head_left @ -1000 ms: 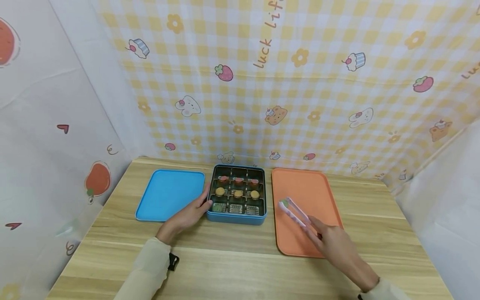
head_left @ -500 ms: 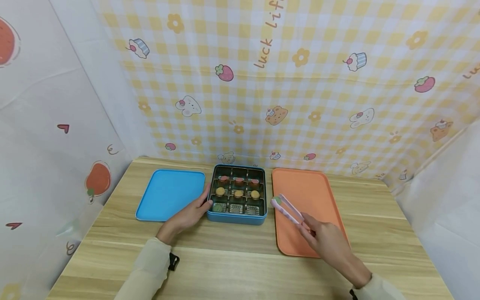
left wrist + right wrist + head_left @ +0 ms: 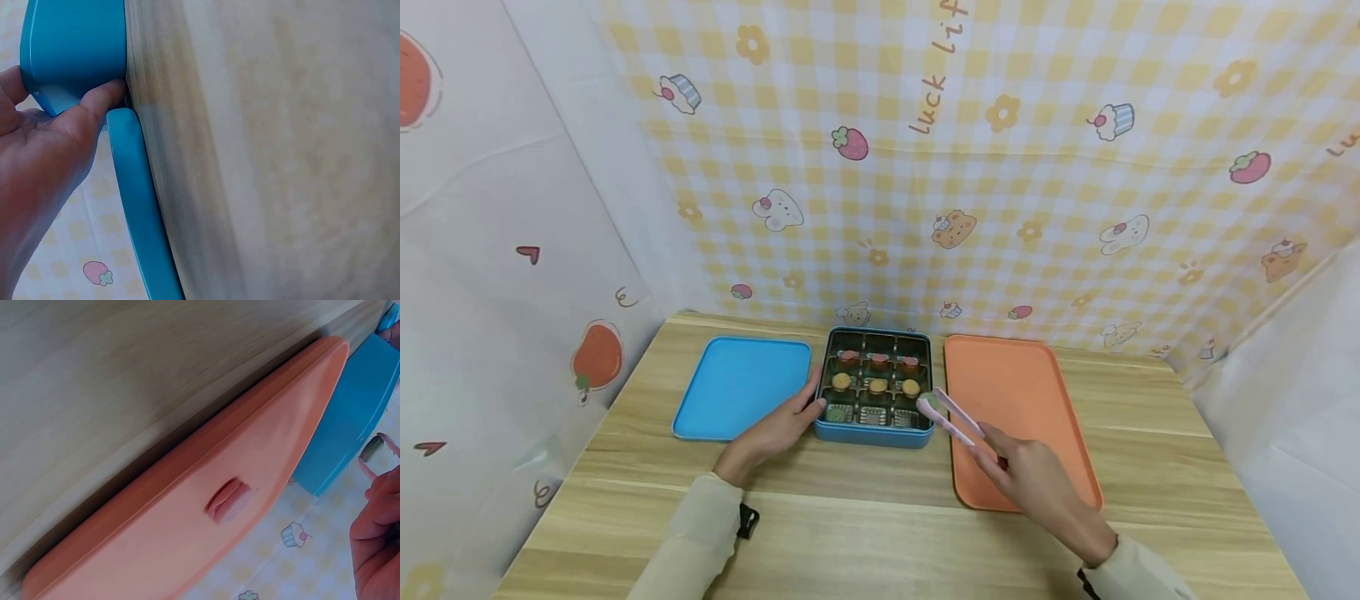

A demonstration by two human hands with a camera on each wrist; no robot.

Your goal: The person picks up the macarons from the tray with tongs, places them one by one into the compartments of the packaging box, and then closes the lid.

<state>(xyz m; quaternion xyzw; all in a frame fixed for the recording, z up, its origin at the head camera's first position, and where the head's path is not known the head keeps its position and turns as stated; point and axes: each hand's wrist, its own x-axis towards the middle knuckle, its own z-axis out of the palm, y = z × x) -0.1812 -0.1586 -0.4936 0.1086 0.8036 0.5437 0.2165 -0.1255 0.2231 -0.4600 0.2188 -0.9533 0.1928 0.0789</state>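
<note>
Three containers stand in a row on your wooden table [image 3: 880, 533]: a blue tray [image 3: 741, 385] at left, a blue compartment box [image 3: 875, 392] in the middle, an orange tray [image 3: 1022, 392] at right. Blue tray: nothing lies on its visible surface. Compartment box: dark insert in a grid; the far row shows bare cells, the next row three reddish pieces [image 3: 877, 361], the next three round tan pieces [image 3: 877, 387], and the near row a green piece [image 3: 834, 412] in its left cell beside two paper-lined cells. Orange tray: bare where it shows, its near part behind your right hand [image 3: 1037, 483]. That hand grips pink tongs [image 3: 955, 419], fingers curled round the handles; the tips pinch a small green piece [image 3: 932, 401] at the box's right rim. Your left hand [image 3: 778, 429] rests against the box's left wall, thumb and fingers clasping the corner between box and blue tray.
</note>
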